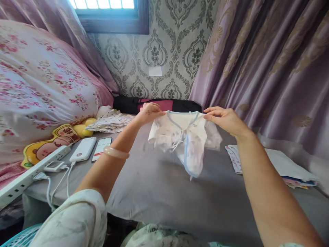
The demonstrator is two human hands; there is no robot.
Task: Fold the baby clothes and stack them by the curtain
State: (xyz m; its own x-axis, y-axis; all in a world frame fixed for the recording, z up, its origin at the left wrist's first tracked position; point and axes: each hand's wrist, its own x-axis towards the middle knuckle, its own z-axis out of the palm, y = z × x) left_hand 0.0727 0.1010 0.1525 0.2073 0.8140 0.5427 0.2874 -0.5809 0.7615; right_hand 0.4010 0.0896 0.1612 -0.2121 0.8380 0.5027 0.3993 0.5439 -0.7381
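Note:
I hold up a small white baby shirt (185, 140) with light blue trim above a grey bed surface (159, 192). My left hand (149, 112) pinches its left shoulder, and my right hand (224, 119) pinches its right shoulder. The shirt hangs open between them, its ties dangling and its hem just above the bed. A pale bangle (116, 152) sits on my left wrist.
A pile of folded baby clothes (110, 121) lies at the back left, beside a yellow toy (84, 128). A power bank (83, 149), a phone (101, 148) and a power strip (31, 173) lie left. Papers (280, 163) lie right, under purple curtains (269, 61). A floral quilt (41, 85) is piled left.

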